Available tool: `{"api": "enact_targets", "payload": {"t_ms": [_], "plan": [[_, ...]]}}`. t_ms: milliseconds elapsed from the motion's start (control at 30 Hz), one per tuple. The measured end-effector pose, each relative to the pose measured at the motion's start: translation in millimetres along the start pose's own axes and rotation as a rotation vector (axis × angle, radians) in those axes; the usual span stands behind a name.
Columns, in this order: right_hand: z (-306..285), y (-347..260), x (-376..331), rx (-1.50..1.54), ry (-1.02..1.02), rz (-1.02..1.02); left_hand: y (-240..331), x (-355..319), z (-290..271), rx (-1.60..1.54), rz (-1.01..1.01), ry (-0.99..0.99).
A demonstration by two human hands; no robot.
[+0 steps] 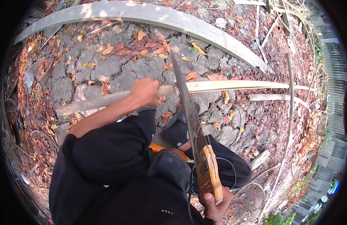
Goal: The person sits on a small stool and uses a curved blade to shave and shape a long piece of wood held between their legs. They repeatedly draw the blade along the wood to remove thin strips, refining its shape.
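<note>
My right hand (217, 205), at the lower right, grips the yellowish wooden handle of a handsaw (191, 112). Its long dark blade points up and away, crossing a wooden pole (229, 86) near the middle of the view. Whether the teeth touch the wood cannot be told. My left hand (145, 92) is closed around the pole just left of the blade. The pole lies roughly crosswise, grey and rough on the left, pale and stripped on the right, tapering toward its right end.
A wide grey plank (151, 14) lies across the far side. Right of my legs are a shorter stick (269, 97) and a long thin branch (291, 101). Dry leaves (124, 50) cover cracked soil. Corrugated sheeting (332, 150) stands at the right edge. My shoes are below the pole.
</note>
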State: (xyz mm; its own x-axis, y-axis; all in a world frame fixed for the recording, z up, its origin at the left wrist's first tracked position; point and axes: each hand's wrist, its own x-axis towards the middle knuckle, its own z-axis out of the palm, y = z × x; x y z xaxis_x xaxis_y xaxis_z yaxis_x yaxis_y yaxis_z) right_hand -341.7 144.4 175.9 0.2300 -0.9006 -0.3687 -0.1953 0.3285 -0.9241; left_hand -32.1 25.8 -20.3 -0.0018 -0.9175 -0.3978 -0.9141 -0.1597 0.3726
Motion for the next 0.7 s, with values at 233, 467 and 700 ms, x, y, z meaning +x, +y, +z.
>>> {"api": "enact_targets", "payload": {"t_ms": [233, 467, 700], "plan": [[4.3, -9.0, 30.7, -0.086, 0.033, 0.115, 2.8, 4.2, -13.8, 0.020, 0.000, 0.180], [20.5, -6.7, 49.9, -0.078, 0.017, 0.007, 9.8, 0.4, -19.4, 0.066, -0.032, 0.193], [-1.7, -14.9, 11.5, 0.229, 0.043, -0.003, 0.7, 2.1, -11.8, 0.060, -0.036, 0.218]]}}
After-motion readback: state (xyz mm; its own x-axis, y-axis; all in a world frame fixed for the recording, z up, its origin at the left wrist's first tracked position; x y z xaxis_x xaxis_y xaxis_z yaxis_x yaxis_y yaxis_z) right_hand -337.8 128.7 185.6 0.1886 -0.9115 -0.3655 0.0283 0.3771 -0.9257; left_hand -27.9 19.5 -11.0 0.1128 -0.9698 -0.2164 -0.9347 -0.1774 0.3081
